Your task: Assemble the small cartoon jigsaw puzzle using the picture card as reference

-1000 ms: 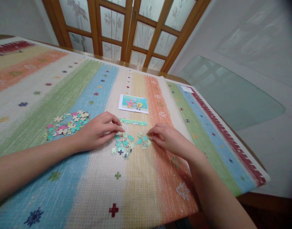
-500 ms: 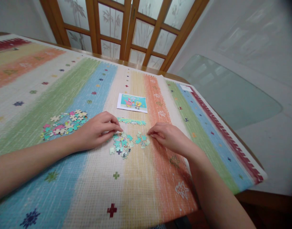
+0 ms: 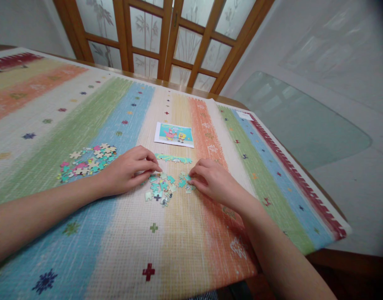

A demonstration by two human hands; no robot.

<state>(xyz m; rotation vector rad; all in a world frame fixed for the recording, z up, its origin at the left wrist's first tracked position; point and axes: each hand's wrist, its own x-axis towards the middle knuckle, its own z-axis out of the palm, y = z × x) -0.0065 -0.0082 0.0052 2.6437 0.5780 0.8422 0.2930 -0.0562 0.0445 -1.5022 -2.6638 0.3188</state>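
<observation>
My left hand (image 3: 133,171) rests at the upper left edge of a small heap of jigsaw puzzle pieces (image 3: 160,187), its fingers bent together; whatever the fingertips hold is too small to make out. Opposite it, my right hand (image 3: 211,179) has thumb and forefinger closed at a teal puzzle piece (image 3: 188,178) in a smaller cluster (image 3: 182,182). Just beyond both hands lies a joined strip of puzzle pieces (image 3: 174,158), green and teal. Behind the strip is a printed reference picture (image 3: 174,134) with cartoon figures on a teal background.
A larger pile of mixed puzzle pieces (image 3: 88,162) lies left, beyond my left forearm. A striped tablecloth (image 3: 122,246) covers the table. Near the far right corner sits a small white paper (image 3: 244,116). Wooden doors with glass panes (image 3: 144,25) stand behind the table.
My right hand has moved slightly left, its fingertips now at the small cluster's right side. My left hand stays nearly in place, and the view has shifted a little.
</observation>
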